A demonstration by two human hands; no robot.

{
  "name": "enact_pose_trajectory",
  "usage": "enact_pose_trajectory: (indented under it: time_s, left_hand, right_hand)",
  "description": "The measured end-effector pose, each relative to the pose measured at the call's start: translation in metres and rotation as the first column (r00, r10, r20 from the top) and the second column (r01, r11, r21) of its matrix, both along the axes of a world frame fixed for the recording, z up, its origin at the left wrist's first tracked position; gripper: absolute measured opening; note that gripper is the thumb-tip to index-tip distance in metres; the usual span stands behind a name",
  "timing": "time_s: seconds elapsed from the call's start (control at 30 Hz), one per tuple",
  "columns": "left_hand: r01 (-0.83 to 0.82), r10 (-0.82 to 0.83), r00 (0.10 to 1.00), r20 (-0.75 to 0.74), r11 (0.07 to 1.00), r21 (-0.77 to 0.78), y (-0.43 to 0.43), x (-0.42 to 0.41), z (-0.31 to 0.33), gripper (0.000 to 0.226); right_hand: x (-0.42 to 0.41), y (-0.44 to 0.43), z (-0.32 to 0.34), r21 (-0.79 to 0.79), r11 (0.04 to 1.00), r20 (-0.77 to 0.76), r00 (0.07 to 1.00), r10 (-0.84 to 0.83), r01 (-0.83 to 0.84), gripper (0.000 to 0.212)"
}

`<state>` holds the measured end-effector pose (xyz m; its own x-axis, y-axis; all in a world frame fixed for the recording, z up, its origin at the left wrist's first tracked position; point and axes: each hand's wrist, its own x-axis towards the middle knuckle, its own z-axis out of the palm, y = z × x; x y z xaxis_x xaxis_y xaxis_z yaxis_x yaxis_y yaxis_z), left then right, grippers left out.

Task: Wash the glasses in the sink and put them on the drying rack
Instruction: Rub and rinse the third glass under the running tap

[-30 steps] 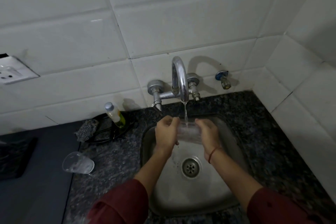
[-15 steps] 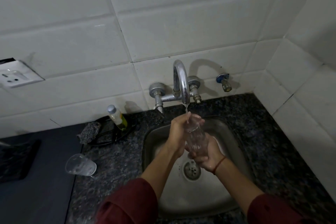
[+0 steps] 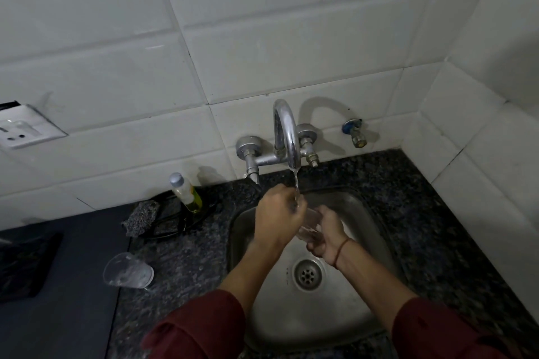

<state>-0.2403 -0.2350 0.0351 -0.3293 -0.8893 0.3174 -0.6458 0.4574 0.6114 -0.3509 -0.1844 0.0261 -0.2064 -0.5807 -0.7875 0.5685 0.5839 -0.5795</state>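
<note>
glass (image 3: 309, 226): above the sink (image 3: 366, 214) basin, aslant, under water stream (image 3: 296, 185) from tap (image 3: 287, 134) | left hand (image 3: 278, 214) grip: curled round glass's far end | right hand (image 3: 326, 239) grip: clasping glass's near end | second glass (image 3: 128, 271): on its side on surface (image 3: 186, 259), left of the sink
</note>
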Motion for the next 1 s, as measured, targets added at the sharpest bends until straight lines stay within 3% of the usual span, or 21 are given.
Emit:
enact_pose_trajectory:
  time_s: [0.13,0.2,0.27,0.33,0.4,0.43,0.47,0.53,0.6,0.67,0.77,0.93,1.0]
  left_hand:
    - [-0.164,0.191,0.975,-0.111,0.963,0.215,-0.007,0.009,-0.001,0.038]
    - [-0.232,0.289,0.941,-0.177,0.930,0.284,-0.008,0.011,0.004,0.042]
    - [-0.291,0.408,0.889,-0.208,0.854,0.431,-0.010,0.014,0.005,0.041]
    - [-0.252,0.514,0.821,-0.246,0.715,0.652,-0.011,0.017,0.000,0.038]
    - [-0.025,0.588,0.737,-0.333,0.516,0.856,-0.006,0.021,-0.007,0.035]
    - [0.121,0.599,0.708,-0.375,0.419,0.900,-0.002,0.023,-0.011,0.036]
    - [0.263,0.585,0.694,-0.420,0.336,0.904,0.003,0.025,-0.014,0.037]
    - [0.484,0.549,0.646,-0.531,0.244,0.841,0.011,0.024,-0.023,0.029]
    - [0.597,0.513,0.601,-0.612,0.221,0.771,0.015,0.021,-0.031,0.035]
    - [0.612,0.524,0.587,-0.617,0.212,0.762,0.016,0.019,-0.029,0.033]
    - [0.601,0.559,0.578,-0.594,0.201,0.774,0.017,0.018,-0.030,0.037]
    - [0.554,0.510,0.642,-0.572,0.207,0.806,0.014,0.016,-0.028,0.039]
    - [0.468,0.485,0.691,-0.536,0.265,0.843,0.010,0.017,-0.027,0.040]
  right_hand:
    - [0.010,-0.009,0.005,-0.057,0.997,-0.194,0.979,-0.069,0.059,0.027]
    - [0.013,-0.015,0.010,-0.130,0.992,-0.397,0.916,-0.062,0.011,0.029]
    - [0.014,-0.018,0.016,-0.156,0.984,-0.639,0.768,-0.030,-0.091,0.031]
    - [0.019,-0.014,0.020,-0.180,0.963,-0.811,0.584,-0.028,-0.203,0.030]
    - [0.026,-0.007,0.021,-0.188,0.915,-0.947,0.313,-0.072,-0.358,0.030]
    - [0.029,-0.004,0.021,-0.200,0.880,-0.969,0.221,-0.112,-0.430,0.032]
    - [0.030,-0.003,0.019,-0.220,0.842,-0.971,0.194,-0.141,-0.492,0.037]
    - [0.029,0.001,0.016,-0.325,0.749,-0.941,0.274,-0.197,-0.577,0.051]
    - [0.026,0.007,0.012,-0.415,0.685,-0.903,0.364,-0.230,-0.599,0.065]
    - [0.026,0.013,0.009,-0.449,0.692,-0.874,0.437,-0.211,-0.565,0.076]
    - [0.024,0.017,0.005,-0.518,0.676,-0.771,0.628,-0.104,-0.524,0.084]
    - [0.021,0.019,0.003,-0.528,0.688,-0.809,0.542,-0.229,-0.498,0.073]
    - [0.020,0.022,0.001,-0.491,0.673,-0.849,0.478,-0.226,-0.553,0.072]
